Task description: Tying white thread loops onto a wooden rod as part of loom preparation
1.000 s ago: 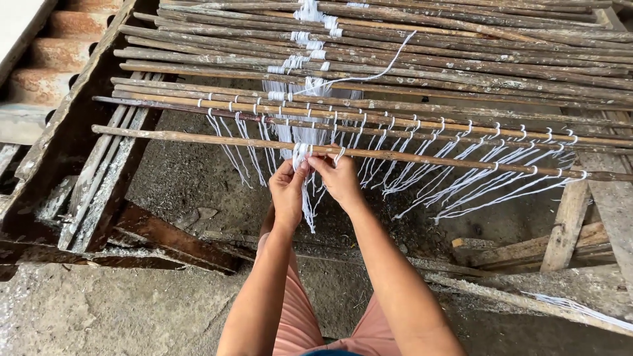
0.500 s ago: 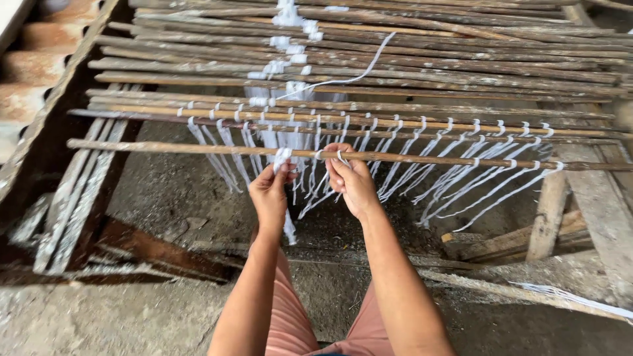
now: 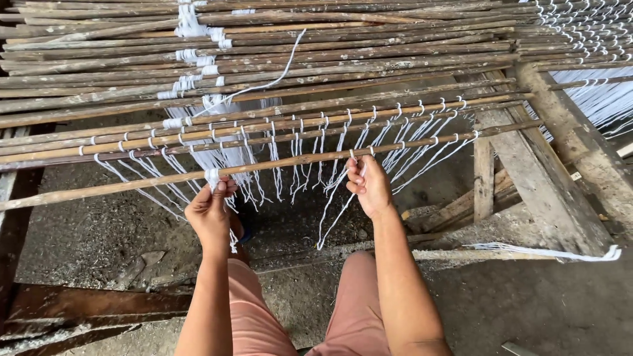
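2 hands [image 3: 211,214] [image 3: 369,188] on strings [image 3: 330,198], nearest rod [image 3: 290,163].

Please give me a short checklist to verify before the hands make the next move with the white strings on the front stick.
1. Left hand grips the string bundle at the front stick: ok.
2. Right hand pinches a single string: ok.
3. Front stick rests on the wooden beam: ok.
4. Hanging strings free of tangles: cannot tell.
5. Knot tightness under the fingers: cannot tell.
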